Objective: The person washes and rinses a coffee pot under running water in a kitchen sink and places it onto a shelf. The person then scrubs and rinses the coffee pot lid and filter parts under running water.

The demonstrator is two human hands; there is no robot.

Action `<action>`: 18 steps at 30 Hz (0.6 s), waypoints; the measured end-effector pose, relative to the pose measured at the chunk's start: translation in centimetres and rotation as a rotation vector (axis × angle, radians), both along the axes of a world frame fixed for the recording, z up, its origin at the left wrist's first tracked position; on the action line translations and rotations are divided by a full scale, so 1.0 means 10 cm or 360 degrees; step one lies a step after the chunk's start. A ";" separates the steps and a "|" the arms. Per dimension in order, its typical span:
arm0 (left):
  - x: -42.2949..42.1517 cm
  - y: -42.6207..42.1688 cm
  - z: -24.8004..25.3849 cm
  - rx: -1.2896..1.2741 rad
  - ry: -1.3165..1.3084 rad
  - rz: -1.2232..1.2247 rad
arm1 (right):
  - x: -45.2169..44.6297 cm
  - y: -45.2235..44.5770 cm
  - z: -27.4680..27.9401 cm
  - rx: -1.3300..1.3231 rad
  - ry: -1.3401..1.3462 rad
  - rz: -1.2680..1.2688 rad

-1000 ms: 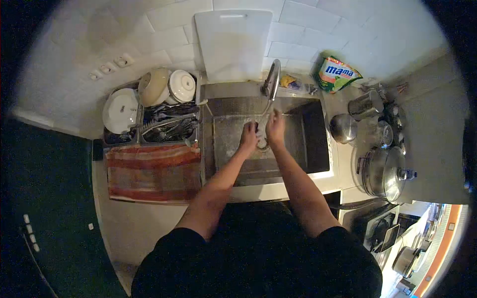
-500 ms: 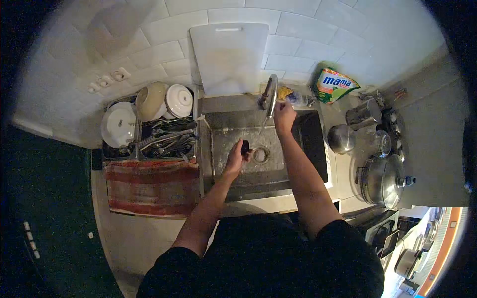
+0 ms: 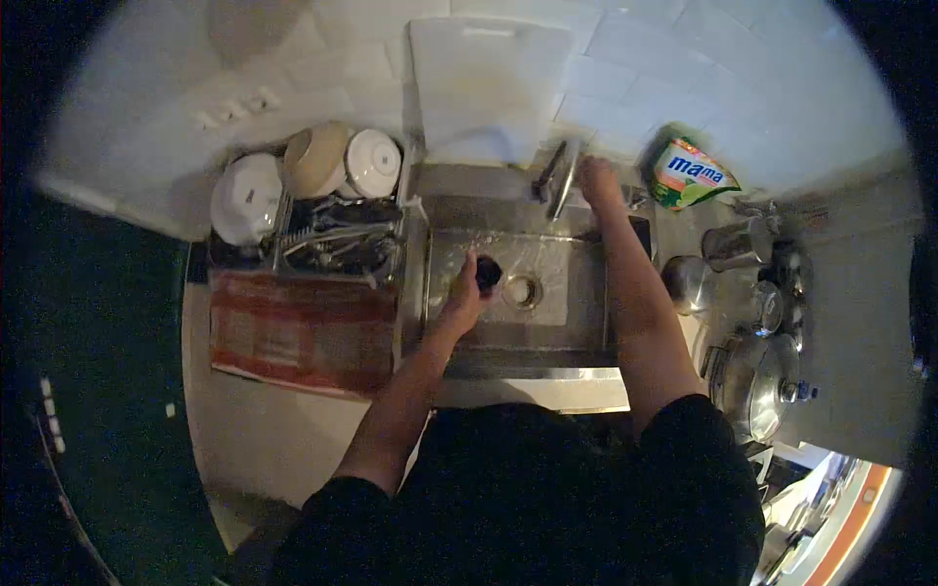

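My left hand (image 3: 469,291) is closed around a small dark round object (image 3: 488,274), which looks like a cap or little cup, over the sink basin (image 3: 576,327). Its exact kind is too blurred to make out. To the upper right, my right hand (image 3: 599,183) is beside the metal faucet (image 3: 565,181), at the back edge of the sink. Its fingers are smeared by motion, and I cannot tell whether they grip anything. The round drain (image 3: 524,291) lies just right of the dark object, on the wet sink floor.
On the left stand a dish rack with white bowls (image 3: 373,163), plates and cutlery (image 3: 337,244), and a striped red cloth (image 3: 303,327). A white board (image 3: 489,88) leans on the wall. At right are a Mama pouch (image 3: 692,176), metal cups (image 3: 736,244) and a lidded pot (image 3: 757,386).
The view has shifted and blurred. My right hand has moved up and back beside the faucet, away from the spout. My left hand still holds the dark object, now turned so its round face shows.
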State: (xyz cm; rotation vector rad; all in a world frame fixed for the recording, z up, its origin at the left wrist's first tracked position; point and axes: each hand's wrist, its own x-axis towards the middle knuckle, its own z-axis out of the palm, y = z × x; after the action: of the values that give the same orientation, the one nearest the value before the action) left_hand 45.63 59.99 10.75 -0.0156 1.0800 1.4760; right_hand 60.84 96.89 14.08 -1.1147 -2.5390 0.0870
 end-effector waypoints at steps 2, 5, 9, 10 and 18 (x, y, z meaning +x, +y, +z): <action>0.01 0.00 -0.14 0.0161 -0.0218 0.0067 | 0.02 -0.20 0.16 0.0166 0.0261 -0.0218; 0.04 0.02 -0.07 0.0555 -0.0508 0.0107 | 0.07 -0.71 0.52 0.0269 0.0908 -0.0323; 0.13 0.06 0.22 0.0534 -0.0487 0.0115 | 0.15 -1.89 0.48 0.0023 0.1268 -0.0392; 0.13 0.06 0.26 0.0534 -0.0482 0.0053 | 0.14 -2.20 0.35 -0.0029 0.1298 -0.0263; 0.28 0.18 0.51 0.0397 0.0148 -0.0079 | -0.09 -2.92 0.43 -0.1108 0.0879 -0.0024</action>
State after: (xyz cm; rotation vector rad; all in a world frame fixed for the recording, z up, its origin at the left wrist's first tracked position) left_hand 48.38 61.79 15.88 0.2561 0.9566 1.5697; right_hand 59.98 67.73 18.35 -1.1207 -2.0198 1.1706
